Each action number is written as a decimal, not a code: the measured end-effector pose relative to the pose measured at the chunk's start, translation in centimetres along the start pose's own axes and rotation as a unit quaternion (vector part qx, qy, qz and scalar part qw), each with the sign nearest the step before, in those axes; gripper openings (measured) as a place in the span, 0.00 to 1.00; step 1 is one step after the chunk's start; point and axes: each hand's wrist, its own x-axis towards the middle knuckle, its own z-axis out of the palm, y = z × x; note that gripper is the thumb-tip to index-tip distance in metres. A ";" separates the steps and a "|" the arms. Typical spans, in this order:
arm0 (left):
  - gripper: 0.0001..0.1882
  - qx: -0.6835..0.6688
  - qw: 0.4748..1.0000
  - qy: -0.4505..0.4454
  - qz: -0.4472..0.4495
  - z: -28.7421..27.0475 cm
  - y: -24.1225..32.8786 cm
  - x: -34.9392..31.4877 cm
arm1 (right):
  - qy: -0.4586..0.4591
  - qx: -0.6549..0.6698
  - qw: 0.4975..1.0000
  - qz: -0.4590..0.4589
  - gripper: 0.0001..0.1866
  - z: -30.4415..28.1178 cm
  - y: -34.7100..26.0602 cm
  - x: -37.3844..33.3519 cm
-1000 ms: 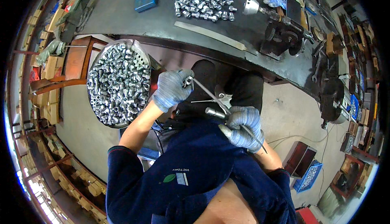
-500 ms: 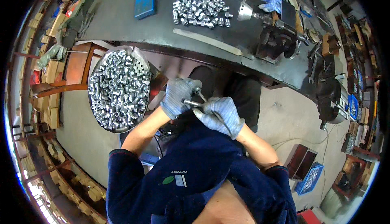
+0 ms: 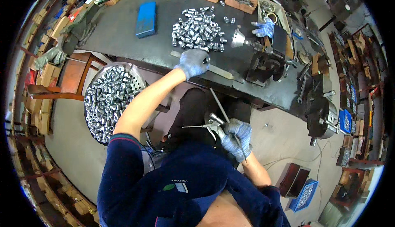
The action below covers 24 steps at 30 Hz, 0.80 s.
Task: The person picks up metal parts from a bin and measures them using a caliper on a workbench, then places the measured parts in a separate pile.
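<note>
My left hand (image 3: 192,63), in a blue-grey glove, reaches over the table's front edge, just short of a pile of shiny metal fittings (image 3: 197,29). Its fingers are curled round a small metal fitting (image 3: 207,61), mostly covered by the glove. Above my lap, my gloved right hand (image 3: 238,140) is closed round an air blow gun (image 3: 214,129), whose thin nozzle points left. The same hand grips a long thin grey rod (image 3: 219,104), slanting up and left. A short metal cylinder (image 3: 215,118) sticks out beside the gun.
A round pan (image 3: 138,78) heaped with fittings stands to my left by a wooden chair (image 3: 76,77). On the dark table (image 3: 111,25) are a blue box (image 3: 146,19), a flat metal strip (image 3: 220,71) and a clamped chuck fixture (image 3: 263,58). A blue crate (image 3: 304,196) sits on the floor.
My left hand has left my right hand and moved forward to the table edge. My right hand has dropped slightly, and the blow gun now shows plainly in it. The view has tilted up.
</note>
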 end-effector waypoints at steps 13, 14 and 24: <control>0.20 -0.052 0.990 0.128 -0.015 -3.5 -7.5 -0.5 | 0.071 0.070 0.995 0.024 0.12 1.0 0.8 -1.5; 0.20 -0.045 0.993 0.103 -0.030 -5.0 -8.8 -2.7 | 0.071 0.078 0.994 0.028 0.12 1.2 1.0 -1.6; 0.21 0.124 0.929 0.104 -0.332 -4.0 -27.0 -15.2 | -0.030 0.123 0.989 0.070 0.15 2.5 1.3 -1.3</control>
